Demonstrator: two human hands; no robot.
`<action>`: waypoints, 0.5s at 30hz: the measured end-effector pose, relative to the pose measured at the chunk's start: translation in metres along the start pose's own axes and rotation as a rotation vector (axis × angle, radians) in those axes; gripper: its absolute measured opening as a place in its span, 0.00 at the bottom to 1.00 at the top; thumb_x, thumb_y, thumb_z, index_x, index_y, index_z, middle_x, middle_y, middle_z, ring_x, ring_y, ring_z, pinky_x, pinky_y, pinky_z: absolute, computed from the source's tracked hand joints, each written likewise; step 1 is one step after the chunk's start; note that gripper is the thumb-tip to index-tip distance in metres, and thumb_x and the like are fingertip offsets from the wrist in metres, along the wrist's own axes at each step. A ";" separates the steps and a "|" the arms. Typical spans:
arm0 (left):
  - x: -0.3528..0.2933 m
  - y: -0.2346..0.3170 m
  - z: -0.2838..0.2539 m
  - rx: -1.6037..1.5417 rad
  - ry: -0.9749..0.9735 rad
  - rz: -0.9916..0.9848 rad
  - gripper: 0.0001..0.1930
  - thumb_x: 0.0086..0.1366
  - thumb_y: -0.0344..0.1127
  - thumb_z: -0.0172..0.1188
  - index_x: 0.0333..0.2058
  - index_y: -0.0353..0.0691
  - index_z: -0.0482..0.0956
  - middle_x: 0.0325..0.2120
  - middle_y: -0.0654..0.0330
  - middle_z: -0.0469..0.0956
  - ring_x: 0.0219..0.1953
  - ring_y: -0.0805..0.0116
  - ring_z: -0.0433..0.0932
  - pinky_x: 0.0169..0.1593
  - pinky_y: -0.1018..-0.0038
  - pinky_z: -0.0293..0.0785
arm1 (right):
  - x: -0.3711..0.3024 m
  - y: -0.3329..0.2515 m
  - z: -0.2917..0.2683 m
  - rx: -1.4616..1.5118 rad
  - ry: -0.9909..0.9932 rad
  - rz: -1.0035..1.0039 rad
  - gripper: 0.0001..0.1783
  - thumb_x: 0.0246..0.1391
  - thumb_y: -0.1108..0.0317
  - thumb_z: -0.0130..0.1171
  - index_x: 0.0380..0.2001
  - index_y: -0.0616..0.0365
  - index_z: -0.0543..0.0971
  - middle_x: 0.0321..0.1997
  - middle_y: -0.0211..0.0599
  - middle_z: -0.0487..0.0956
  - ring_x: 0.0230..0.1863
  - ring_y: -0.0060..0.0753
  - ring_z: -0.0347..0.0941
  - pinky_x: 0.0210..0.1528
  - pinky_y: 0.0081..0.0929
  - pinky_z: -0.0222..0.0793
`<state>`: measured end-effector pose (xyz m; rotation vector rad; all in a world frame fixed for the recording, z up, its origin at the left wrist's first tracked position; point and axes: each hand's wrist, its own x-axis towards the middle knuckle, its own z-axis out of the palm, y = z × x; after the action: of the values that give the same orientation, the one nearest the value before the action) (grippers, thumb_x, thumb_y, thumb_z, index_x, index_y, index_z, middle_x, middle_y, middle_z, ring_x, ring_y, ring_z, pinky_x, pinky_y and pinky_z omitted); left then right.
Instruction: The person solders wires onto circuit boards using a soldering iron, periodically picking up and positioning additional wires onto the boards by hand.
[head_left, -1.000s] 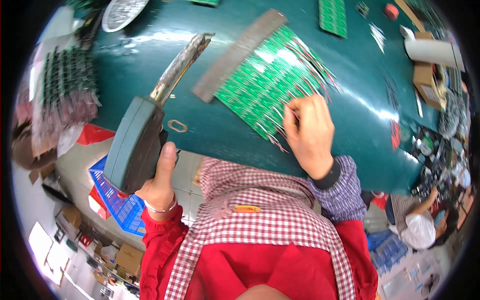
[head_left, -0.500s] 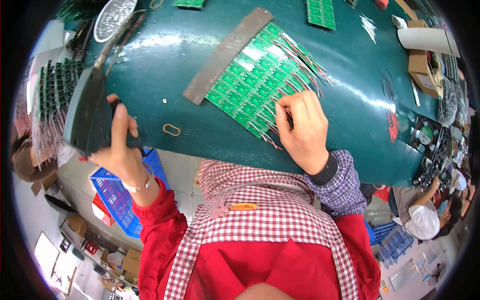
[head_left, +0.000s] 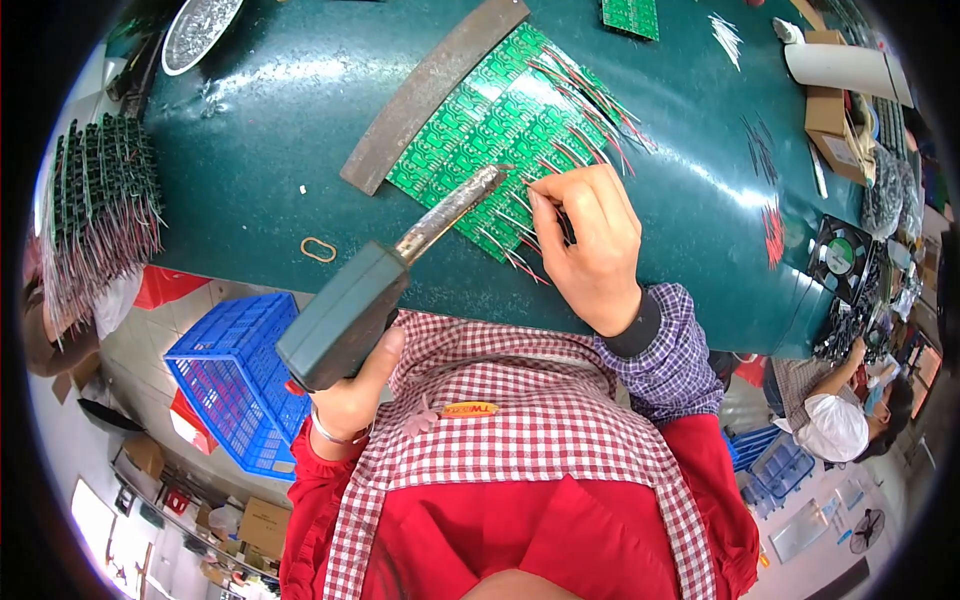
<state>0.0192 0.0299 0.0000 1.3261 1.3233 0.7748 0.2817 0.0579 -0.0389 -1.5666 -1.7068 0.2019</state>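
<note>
My left hand (head_left: 358, 398) is wrapped round the dark green handle of a soldering gun (head_left: 345, 315). The gun's metal barrel slants up to the right, and its tip is over a panel of green circuit boards (head_left: 462, 130). Close beside that tip, my right hand (head_left: 595, 240) pinches a thin wire at the panel's surface, with thumb and forefinger together. Red and white wires (head_left: 590, 105) stick out in rows along the panel's right side. A flat, worn metal bar (head_left: 425, 95) lies along its upper left edge.
A rubber band (head_left: 319, 249) lies on the green table (head_left: 250, 180). At the far left is a silver dish (head_left: 200, 35); loose white wires (head_left: 725, 42) and red wires (head_left: 773, 237) lie to the right. Wired boards (head_left: 100, 200) hang over the left edge, above a blue crate (head_left: 235, 375).
My left hand has swung the soldering gun from the far left to the right, bringing its tip over the panel. My right hand stays at the wires, and the whole view has shifted slightly.
</note>
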 end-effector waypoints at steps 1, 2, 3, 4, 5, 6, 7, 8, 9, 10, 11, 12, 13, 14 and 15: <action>-0.001 0.002 0.002 0.030 -0.036 -0.006 0.22 0.55 0.21 0.62 0.50 0.29 0.73 0.40 0.54 0.78 0.24 0.76 0.72 0.26 0.80 0.68 | 0.000 0.000 0.000 0.000 -0.001 0.000 0.08 0.43 0.79 0.63 0.28 0.59 0.75 0.27 0.37 0.72 0.29 0.39 0.70 0.31 0.33 0.68; -0.001 0.005 0.004 0.029 -0.035 -0.007 0.22 0.55 0.21 0.62 0.50 0.29 0.73 0.40 0.54 0.78 0.24 0.76 0.72 0.26 0.80 0.68 | 0.000 0.001 0.000 -0.003 -0.002 -0.001 0.08 0.43 0.79 0.63 0.28 0.58 0.75 0.27 0.37 0.72 0.29 0.39 0.70 0.31 0.33 0.68; 0.000 0.010 0.007 -0.012 -0.012 -0.066 0.17 0.55 0.23 0.64 0.45 0.30 0.77 0.37 0.55 0.80 0.30 0.73 0.76 0.32 0.77 0.71 | 0.000 0.001 0.001 -0.006 -0.003 -0.002 0.08 0.43 0.80 0.63 0.27 0.58 0.75 0.27 0.37 0.72 0.29 0.39 0.70 0.31 0.33 0.68; -0.001 0.012 0.008 -0.053 0.012 -0.125 0.13 0.55 0.24 0.66 0.41 0.31 0.80 0.35 0.57 0.82 0.35 0.70 0.80 0.39 0.74 0.75 | -0.001 0.001 0.001 -0.006 -0.004 -0.002 0.08 0.43 0.80 0.63 0.27 0.58 0.75 0.27 0.37 0.72 0.29 0.39 0.70 0.31 0.33 0.68; 0.000 0.012 0.009 -0.052 0.011 -0.125 0.13 0.55 0.24 0.66 0.41 0.31 0.80 0.35 0.57 0.82 0.35 0.70 0.80 0.39 0.74 0.75 | -0.001 0.001 0.001 -0.009 -0.005 0.003 0.09 0.42 0.80 0.63 0.27 0.58 0.74 0.27 0.37 0.72 0.29 0.39 0.70 0.31 0.33 0.67; 0.001 0.011 0.009 -0.033 0.011 -0.106 0.12 0.55 0.25 0.66 0.39 0.31 0.81 0.33 0.56 0.83 0.33 0.70 0.81 0.37 0.74 0.75 | 0.000 0.001 0.001 -0.011 -0.006 0.009 0.09 0.42 0.80 0.63 0.27 0.58 0.74 0.27 0.37 0.72 0.29 0.40 0.70 0.31 0.33 0.67; 0.002 0.010 0.010 -0.013 0.011 -0.087 0.11 0.55 0.25 0.66 0.38 0.31 0.81 0.32 0.56 0.83 0.31 0.70 0.81 0.35 0.74 0.76 | 0.000 0.001 0.001 -0.012 -0.005 0.010 0.09 0.42 0.80 0.63 0.27 0.58 0.74 0.27 0.37 0.72 0.29 0.40 0.70 0.31 0.33 0.67; 0.002 0.010 0.010 -0.013 0.010 -0.088 0.11 0.55 0.25 0.66 0.38 0.31 0.81 0.32 0.56 0.83 0.31 0.70 0.81 0.35 0.74 0.76 | 0.001 0.000 0.000 -0.015 -0.010 0.012 0.09 0.42 0.80 0.63 0.27 0.58 0.74 0.27 0.37 0.72 0.29 0.40 0.70 0.30 0.33 0.67; 0.002 0.011 0.010 0.016 0.014 -0.067 0.10 0.55 0.25 0.66 0.37 0.31 0.81 0.31 0.56 0.83 0.30 0.69 0.81 0.34 0.74 0.76 | 0.001 0.000 0.000 -0.018 -0.015 0.013 0.09 0.42 0.80 0.63 0.27 0.59 0.74 0.27 0.37 0.72 0.29 0.40 0.70 0.30 0.33 0.67; 0.003 0.011 0.011 0.044 0.018 -0.046 0.10 0.54 0.25 0.66 0.37 0.31 0.82 0.30 0.56 0.83 0.29 0.69 0.81 0.34 0.74 0.76 | 0.002 0.000 0.000 -0.018 -0.016 0.015 0.09 0.42 0.80 0.63 0.27 0.59 0.74 0.27 0.37 0.72 0.29 0.40 0.70 0.30 0.33 0.67; 0.003 0.010 0.011 0.044 0.017 -0.046 0.10 0.54 0.25 0.66 0.37 0.31 0.82 0.30 0.56 0.83 0.29 0.69 0.81 0.34 0.74 0.76 | 0.002 0.000 0.001 -0.018 -0.013 0.017 0.09 0.41 0.80 0.63 0.27 0.59 0.74 0.27 0.37 0.72 0.29 0.40 0.70 0.30 0.33 0.67; 0.003 0.010 0.011 0.071 0.011 -0.013 0.10 0.54 0.25 0.66 0.36 0.31 0.82 0.30 0.55 0.83 0.29 0.68 0.81 0.33 0.74 0.76 | 0.002 -0.001 0.001 -0.017 -0.010 0.019 0.09 0.41 0.80 0.63 0.27 0.59 0.74 0.27 0.37 0.72 0.29 0.40 0.70 0.30 0.33 0.67; 0.004 0.009 0.011 0.097 0.005 0.021 0.10 0.54 0.25 0.66 0.36 0.31 0.82 0.30 0.55 0.83 0.28 0.68 0.81 0.33 0.74 0.76 | 0.002 -0.001 0.001 -0.018 -0.010 0.020 0.09 0.41 0.80 0.63 0.27 0.59 0.74 0.27 0.37 0.72 0.29 0.40 0.70 0.30 0.33 0.67; 0.004 0.010 0.011 0.097 0.004 0.020 0.10 0.54 0.25 0.66 0.36 0.31 0.82 0.30 0.55 0.83 0.28 0.68 0.81 0.33 0.74 0.76 | 0.002 0.000 0.001 -0.023 -0.011 0.017 0.09 0.41 0.80 0.63 0.27 0.59 0.74 0.27 0.37 0.72 0.29 0.40 0.70 0.30 0.33 0.68; 0.004 0.011 0.011 0.100 -0.002 0.022 0.10 0.54 0.25 0.66 0.36 0.31 0.82 0.30 0.55 0.83 0.28 0.68 0.81 0.33 0.74 0.76 | 0.002 0.000 0.000 -0.028 -0.012 0.014 0.09 0.41 0.80 0.63 0.27 0.59 0.74 0.27 0.37 0.71 0.29 0.40 0.70 0.30 0.33 0.68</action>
<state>0.0337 0.0335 0.0070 1.4221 1.3629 0.7297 0.2812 0.0600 -0.0379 -1.6006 -1.7147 0.1957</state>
